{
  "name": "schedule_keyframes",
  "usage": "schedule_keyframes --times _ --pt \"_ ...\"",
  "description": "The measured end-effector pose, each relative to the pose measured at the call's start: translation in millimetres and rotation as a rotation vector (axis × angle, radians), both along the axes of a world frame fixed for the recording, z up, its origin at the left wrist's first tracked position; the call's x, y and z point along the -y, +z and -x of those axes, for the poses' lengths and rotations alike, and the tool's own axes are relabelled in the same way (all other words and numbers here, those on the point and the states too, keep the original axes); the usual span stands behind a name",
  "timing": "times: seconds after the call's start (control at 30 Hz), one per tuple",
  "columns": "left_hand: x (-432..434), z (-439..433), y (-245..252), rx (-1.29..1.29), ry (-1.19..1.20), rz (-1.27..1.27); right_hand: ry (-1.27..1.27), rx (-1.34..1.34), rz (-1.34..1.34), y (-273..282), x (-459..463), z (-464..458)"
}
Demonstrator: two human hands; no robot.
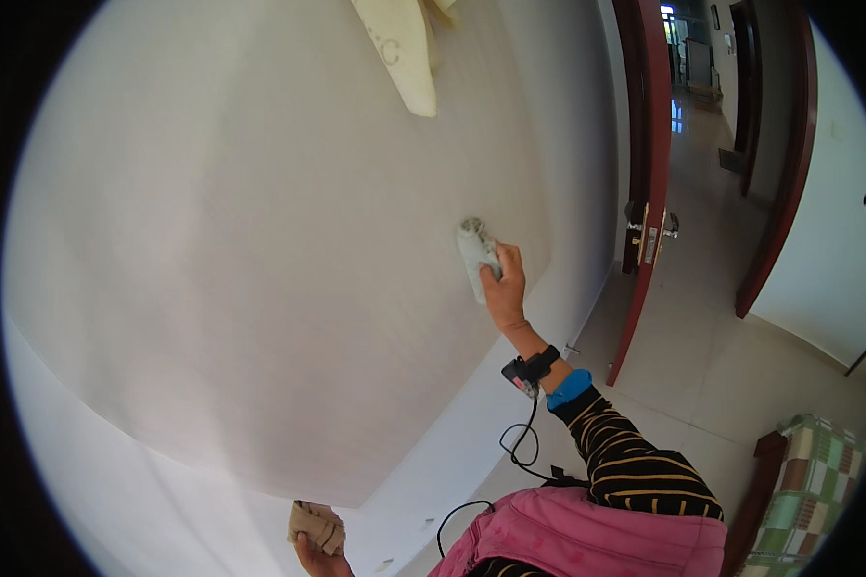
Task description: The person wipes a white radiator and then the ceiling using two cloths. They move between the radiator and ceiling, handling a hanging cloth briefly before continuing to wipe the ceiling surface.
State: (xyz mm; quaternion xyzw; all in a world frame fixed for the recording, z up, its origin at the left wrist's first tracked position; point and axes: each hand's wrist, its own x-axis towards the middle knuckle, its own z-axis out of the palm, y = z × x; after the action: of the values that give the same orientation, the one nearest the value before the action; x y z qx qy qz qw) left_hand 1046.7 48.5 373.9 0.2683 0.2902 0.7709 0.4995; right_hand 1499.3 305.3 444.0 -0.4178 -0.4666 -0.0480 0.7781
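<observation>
My right hand [504,285] grips a folded pale grey-green cloth [473,252] against a large, smooth beige surface [296,274] that fills most of the view. A black device [525,371] is strapped to the right wrist, with a black cable running down from it. At the bottom, partly cut off, my left hand [321,561] holds a folded tan cloth [317,526] with brown stripes near the beige surface's lower edge. A pale, tapered piece [400,61] with a printed mark lies against the surface at the top; I cannot tell what it is.
White wall [469,404] borders the beige surface. To the right a dark red door [646,187] with a metal handle [671,225] stands ajar beside a tiled hallway floor [700,238]. At lower right is a wooden-framed piece of furniture with a green checked cover [812,483].
</observation>
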Motion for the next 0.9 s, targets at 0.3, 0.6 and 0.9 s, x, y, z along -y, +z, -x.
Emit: schedule_keyframes --times 0.3,0.6,0.9 --pt "11.5 -29.2 -2.1 -0.097 0.069 0.060 -0.115 -0.408 0.470 -75.3 -102.7 -167.9" --pt "33.3 -63.3 10.0 -0.013 0.164 0.128 -0.065 -0.658 0.691 -141.6 -129.1 -180.8" --pt "30.4 -78.7 46.0 -0.037 0.180 0.205 0.297 -0.712 0.419 -100.3 -73.0 -96.3"
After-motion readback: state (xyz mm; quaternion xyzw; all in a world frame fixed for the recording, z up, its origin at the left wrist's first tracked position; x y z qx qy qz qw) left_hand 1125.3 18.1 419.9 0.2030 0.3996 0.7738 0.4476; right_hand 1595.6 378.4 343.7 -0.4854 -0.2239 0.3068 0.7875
